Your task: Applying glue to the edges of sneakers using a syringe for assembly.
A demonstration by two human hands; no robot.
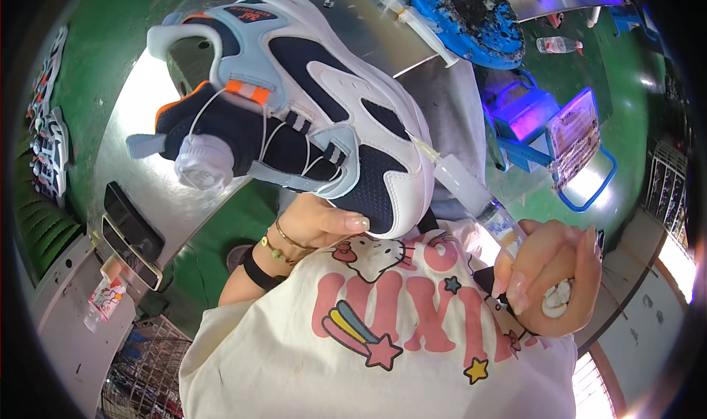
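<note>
A sneaker [317,87] in white, light blue and navy, with orange accents, fills the upper middle, lying on its side. Thin laces run to a round white dial [205,163] at its tongue. My left hand [317,224] grips it near the toe, thumb on the navy mesh; the other fingers are hidden beneath. At the right, my right hand [549,272] closes round a clear syringe [475,191] with whitish contents. Its thin tip reaches the shoe's side seam and seems to touch it. A small white lump [556,299] sits within that hand's curled fingers.
A blue tray [434,6] crusted with dark residue is at the top, beside another syringe [420,29]. A phone [131,250] stands on the left by the metal table [121,172]. A blue folding stool [530,124] is on the green floor; several shoes line the left edge.
</note>
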